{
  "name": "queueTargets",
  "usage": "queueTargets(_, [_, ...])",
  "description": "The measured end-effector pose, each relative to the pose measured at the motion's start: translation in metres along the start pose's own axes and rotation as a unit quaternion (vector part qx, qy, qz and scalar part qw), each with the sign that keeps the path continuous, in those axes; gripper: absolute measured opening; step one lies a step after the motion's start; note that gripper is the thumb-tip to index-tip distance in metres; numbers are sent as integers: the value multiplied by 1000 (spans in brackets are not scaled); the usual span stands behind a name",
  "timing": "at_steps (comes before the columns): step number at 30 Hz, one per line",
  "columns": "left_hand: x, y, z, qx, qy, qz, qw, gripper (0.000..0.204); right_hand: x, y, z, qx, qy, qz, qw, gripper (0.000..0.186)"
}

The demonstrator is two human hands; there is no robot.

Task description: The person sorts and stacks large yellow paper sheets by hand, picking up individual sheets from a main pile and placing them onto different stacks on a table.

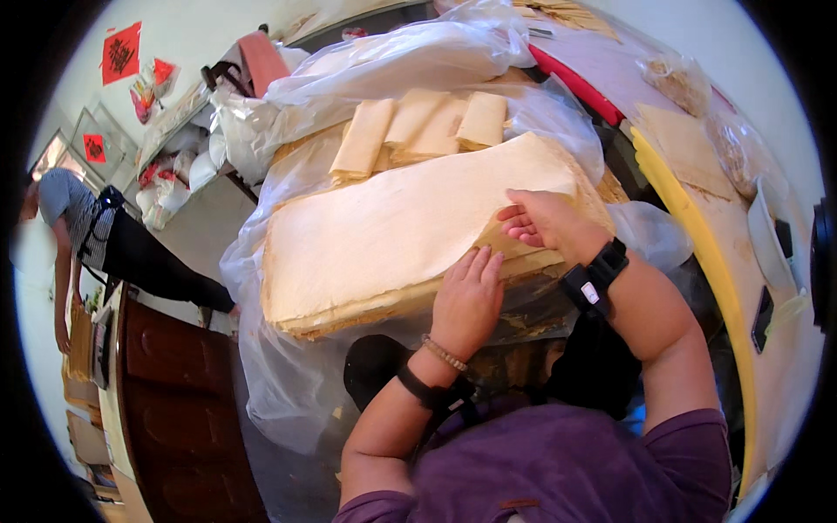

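A tall stack of large, thin cream sheets (375,231), with rough brownish edges, lies in front of me. At its near long edge, my left hand (471,301) rests with fingers stretched out and pointing away. My right hand (547,220) is at the stack's right part, fingers curled in at the raised near edge of the top sheet, which seems to sit between thumb and fingers. The fingertips' exact hold is partly hidden. Behind the stack lie several folded cream bundles (364,138), close to its far edge.
Clear plastic sheeting (288,383) spreads under and behind the stack. To the right is a table with a yellow edge (697,235), holding a phone (762,319), a white basin (772,231) and bagged goods (676,83). A person (96,218) stands at left behind a brown cabinet (179,410).
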State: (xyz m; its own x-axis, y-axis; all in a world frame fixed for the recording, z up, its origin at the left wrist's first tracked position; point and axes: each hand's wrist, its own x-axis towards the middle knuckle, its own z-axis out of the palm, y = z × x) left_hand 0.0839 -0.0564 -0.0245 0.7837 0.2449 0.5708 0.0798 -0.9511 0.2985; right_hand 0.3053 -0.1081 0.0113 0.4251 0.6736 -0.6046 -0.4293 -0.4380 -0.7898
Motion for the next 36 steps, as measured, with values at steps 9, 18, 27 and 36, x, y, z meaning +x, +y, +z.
queueTargets(9, [-4, -78, -4, 166, 19, -137, 976, 47, -52, -96, 84, -60, 19, -474, 878, 49])
queueTargets(18, [-29, -172, -101, 141, -29, -374, 916, 52, -105, -176, 53, 19, -82, -735, 672, 30])
queueTargets(27, [-66, -240, -122, 146, 58, -358, 920, 51, -96, -128, -8, 11, 100, -731, 675, 34])
queueTargets(36, [-132, -318, -120, -383, 278, -248, 845, 51, -38, -33, -75, 179, 123, -466, 858, 34])
